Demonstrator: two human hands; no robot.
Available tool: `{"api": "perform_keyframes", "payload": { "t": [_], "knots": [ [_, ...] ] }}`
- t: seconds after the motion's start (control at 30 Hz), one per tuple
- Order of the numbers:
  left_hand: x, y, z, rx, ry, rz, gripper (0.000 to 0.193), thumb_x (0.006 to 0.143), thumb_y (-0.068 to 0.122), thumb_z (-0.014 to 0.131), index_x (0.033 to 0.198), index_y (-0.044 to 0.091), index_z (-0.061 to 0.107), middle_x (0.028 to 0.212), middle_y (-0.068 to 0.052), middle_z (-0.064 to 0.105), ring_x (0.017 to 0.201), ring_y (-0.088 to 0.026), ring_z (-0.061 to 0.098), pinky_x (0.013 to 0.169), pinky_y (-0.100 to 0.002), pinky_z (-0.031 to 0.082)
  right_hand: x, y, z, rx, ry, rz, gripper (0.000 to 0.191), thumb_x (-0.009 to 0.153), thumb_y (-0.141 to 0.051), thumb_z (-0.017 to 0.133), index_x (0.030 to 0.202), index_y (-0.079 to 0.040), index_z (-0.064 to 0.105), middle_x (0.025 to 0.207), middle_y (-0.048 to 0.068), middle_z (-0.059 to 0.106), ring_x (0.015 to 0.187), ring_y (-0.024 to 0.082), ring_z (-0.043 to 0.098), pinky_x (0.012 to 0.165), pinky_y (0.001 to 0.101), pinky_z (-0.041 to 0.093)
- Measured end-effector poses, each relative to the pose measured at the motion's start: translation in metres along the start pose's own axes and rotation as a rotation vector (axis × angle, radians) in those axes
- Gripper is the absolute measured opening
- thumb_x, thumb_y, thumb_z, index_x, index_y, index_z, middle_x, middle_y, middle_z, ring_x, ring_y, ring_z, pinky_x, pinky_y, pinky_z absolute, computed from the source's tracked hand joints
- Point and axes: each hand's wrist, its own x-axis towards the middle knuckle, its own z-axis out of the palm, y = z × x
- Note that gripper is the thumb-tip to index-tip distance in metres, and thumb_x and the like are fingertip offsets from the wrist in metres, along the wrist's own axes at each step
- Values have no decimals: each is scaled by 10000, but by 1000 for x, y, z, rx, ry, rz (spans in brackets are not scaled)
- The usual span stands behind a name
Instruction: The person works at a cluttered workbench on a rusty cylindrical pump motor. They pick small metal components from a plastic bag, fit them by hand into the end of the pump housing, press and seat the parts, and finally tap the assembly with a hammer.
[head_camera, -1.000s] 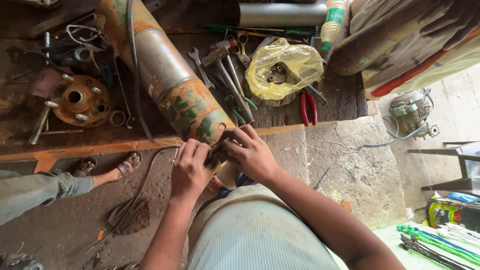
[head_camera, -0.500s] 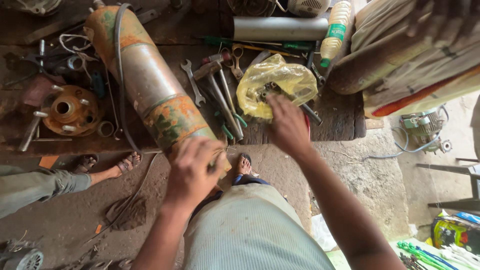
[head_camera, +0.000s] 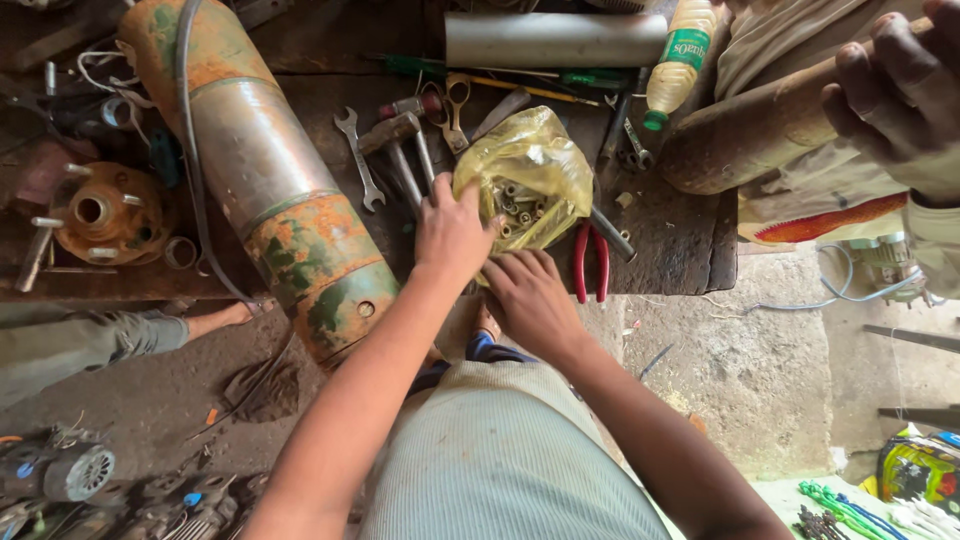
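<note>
Both hands are working at a yellow plastic bag (head_camera: 527, 170) of small metal nuts and bolts, lying on the dark wooden workbench (head_camera: 670, 235) between a hammer (head_camera: 400, 145) and red-handled pliers (head_camera: 590, 262). The left hand (head_camera: 452, 232) is resting on the bag's near left edge, fingers curled onto the film. The right hand (head_camera: 530, 300) is lying just below the bag at the bench edge, fingers bent downward; whether it is gripping anything cannot be told.

Handling judgement: the film is thin, soft and crinkled, while the loose hardware inside is giving it weight and shifting freely. It is best gathered at the open mouth or cradled from beneath; a one-sided pinch is likely to spill or tear it.

A rusted green-and-orange pump cylinder (head_camera: 270, 190) is lying to the left.
</note>
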Motion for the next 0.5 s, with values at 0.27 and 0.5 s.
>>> {"api": "perform_keyframes", "payload": {
  "t": [0.27,0.5],
  "knots": [
    [11,-11,28,-239,62,-186,788,798,149,806,1484,66,428,1454,-253,432,1180,-407,635,1040,-426,536,17,47,0,34,124,185,225,1018,-143,644,1217,-55,699,1082,134,689,1006,316,653,906,420,535],
    [2,-20,13,-506,-59,-216,757,842,7,670,1539,149,409,1499,-141,546,1326,-313,603,1114,-401,492,45,68,5,-30,125,283,213,909,-199,741,1097,-100,738,1044,139,701,917,341,686,790,436,556]
  ]
}}
